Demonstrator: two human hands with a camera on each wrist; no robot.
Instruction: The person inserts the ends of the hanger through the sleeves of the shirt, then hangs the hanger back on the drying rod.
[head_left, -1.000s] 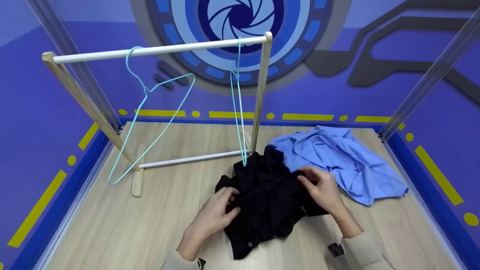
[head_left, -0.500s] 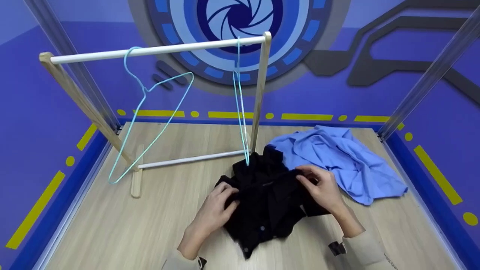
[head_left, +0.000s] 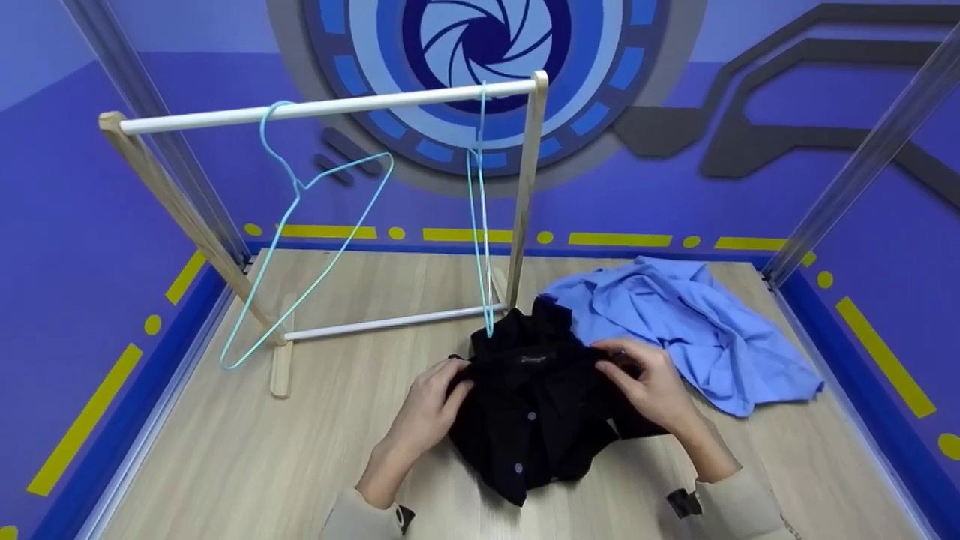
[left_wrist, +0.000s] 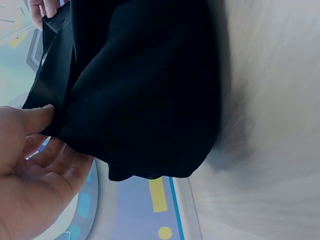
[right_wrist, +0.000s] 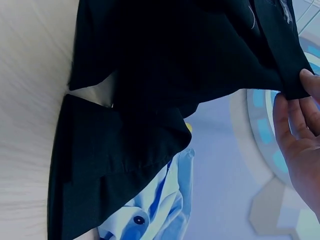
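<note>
A black button-up shirt (head_left: 517, 427) hangs bunched between my two hands, its lower part on the wooden tabletop. My left hand (head_left: 427, 409) pinches the edge of its collar band at the left; in the left wrist view the thumb (left_wrist: 40, 119) lies over the folded strip. At the other end of that edge my right hand (head_left: 649, 382) pinches the cloth between thumb and fingers, also seen in the right wrist view. Two pale buttons show down the front. Behind the right hand lies a crumpled light blue shirt (head_left: 690, 322).
A clothes rack with a white top rail (head_left: 330, 106) and wooden legs stands at the back left. One turquoise hanger (head_left: 277, 232) hangs at its left, another hanger (head_left: 484, 240) near the right post, its lower end overlapping the black shirt. Blue patterned walls enclose the table.
The left hand has lifted its side of the black shirt slightly and the front has swung round, so that two buttons face the camera. The right hand keeps its pinch.
</note>
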